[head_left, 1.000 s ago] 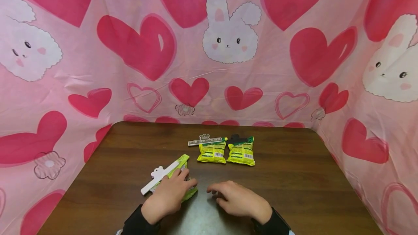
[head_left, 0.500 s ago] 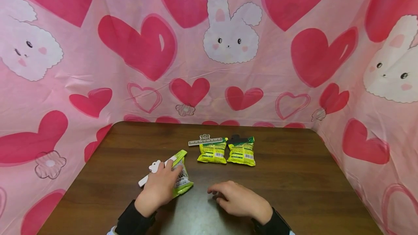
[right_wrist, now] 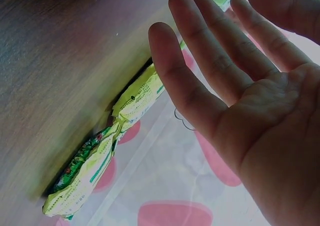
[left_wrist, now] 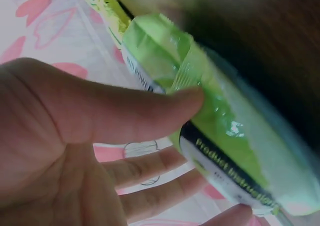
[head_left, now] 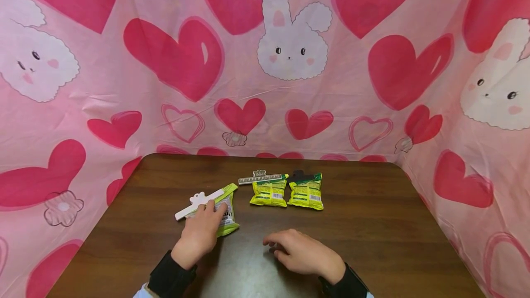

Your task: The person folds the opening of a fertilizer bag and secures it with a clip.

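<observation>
Left hand (head_left: 198, 236) lies on the green packet (head_left: 225, 213), fingers (left_wrist: 165, 168) loosely extended along its face, thumb across it. The packet, with its white clip (head_left: 198, 201), has slid up and leftward over the last second (pushed flat over the worktop (head_left: 372, 224), not lifted). Right hand (head_left: 302, 253) idle, fingers relaxed, unmoved. Two clipped packets (head_left: 286, 192) sit behind, untouched.
</observation>
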Motion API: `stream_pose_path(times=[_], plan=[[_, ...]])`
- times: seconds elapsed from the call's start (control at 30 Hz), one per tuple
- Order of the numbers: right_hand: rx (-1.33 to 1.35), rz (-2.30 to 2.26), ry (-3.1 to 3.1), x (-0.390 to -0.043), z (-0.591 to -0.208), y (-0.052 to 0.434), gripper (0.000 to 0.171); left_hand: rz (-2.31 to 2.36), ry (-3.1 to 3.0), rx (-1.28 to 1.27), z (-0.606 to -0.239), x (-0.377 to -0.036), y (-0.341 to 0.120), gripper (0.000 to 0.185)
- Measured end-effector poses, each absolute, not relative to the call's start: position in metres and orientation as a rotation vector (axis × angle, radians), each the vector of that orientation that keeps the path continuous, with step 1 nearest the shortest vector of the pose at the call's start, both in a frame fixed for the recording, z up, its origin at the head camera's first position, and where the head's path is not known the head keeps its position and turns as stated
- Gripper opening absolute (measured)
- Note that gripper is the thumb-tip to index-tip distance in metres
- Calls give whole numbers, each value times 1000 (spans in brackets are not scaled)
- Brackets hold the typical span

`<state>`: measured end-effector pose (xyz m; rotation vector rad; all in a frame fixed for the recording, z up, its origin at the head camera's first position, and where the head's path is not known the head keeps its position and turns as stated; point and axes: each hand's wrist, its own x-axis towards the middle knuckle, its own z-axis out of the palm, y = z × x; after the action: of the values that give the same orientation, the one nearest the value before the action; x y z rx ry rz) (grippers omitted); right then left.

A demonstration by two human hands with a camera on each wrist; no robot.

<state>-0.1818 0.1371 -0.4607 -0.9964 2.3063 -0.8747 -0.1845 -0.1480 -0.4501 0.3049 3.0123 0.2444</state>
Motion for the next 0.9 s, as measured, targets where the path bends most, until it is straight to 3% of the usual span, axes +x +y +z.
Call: stream_pose_path(times=[0.9], plan=[[-1020, -880, 2316, -181, -464, 138, 27, 354, 3179, 348, -481, -216, -176, 76]])
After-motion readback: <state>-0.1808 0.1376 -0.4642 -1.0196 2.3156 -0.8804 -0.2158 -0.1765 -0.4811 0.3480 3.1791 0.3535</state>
